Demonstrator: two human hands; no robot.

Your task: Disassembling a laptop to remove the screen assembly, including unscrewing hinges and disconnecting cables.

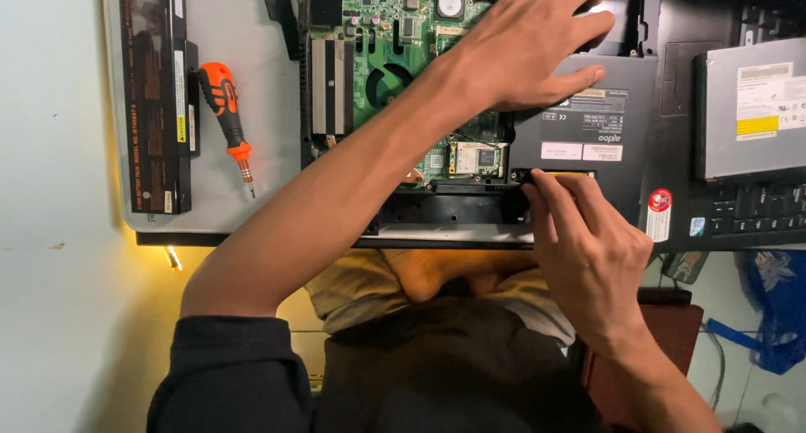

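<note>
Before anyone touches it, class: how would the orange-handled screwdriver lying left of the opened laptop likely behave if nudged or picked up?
The screwdriver would probably roll if nudged: its handle looks rounded and it lies flat on the grey mat. It is likely stiff, given the metal shaft. The black grip sections suggest it is not slippery. Neither the left hand nor the right hand is near it.
</note>
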